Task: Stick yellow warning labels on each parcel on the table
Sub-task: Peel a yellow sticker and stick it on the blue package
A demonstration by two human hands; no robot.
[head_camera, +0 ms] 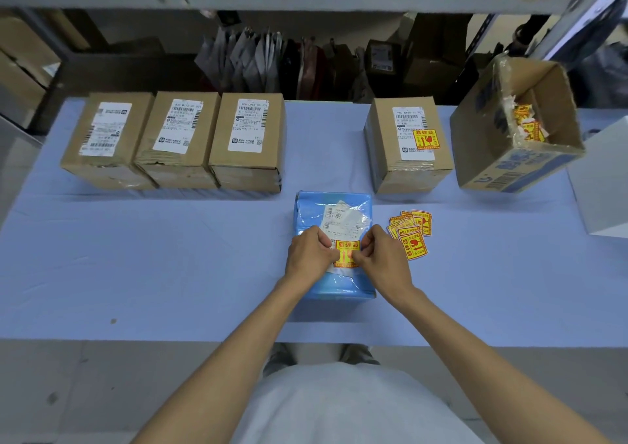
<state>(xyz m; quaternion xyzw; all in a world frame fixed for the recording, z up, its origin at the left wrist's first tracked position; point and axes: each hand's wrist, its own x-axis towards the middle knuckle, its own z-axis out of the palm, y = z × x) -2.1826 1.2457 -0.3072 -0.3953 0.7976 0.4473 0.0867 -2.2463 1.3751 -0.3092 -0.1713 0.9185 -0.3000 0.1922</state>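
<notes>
Pinching a yellow label (347, 252) over the blue parcel (334, 205), left hand (311, 253) and right hand (382, 256).

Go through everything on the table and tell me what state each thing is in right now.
Blue parcel: lying flat, sticker going on.
Yellow sticker: pinched by both hands over the parcel.
Left hand: gripping the sticker.
Right hand: gripping the sticker.
Three left boxes: sealed, no yellow sticker.
Right box: sealed, already stickered.
Loose stickers: fanned out on the table.
Open carton: tilted, holding scraps.
</notes>
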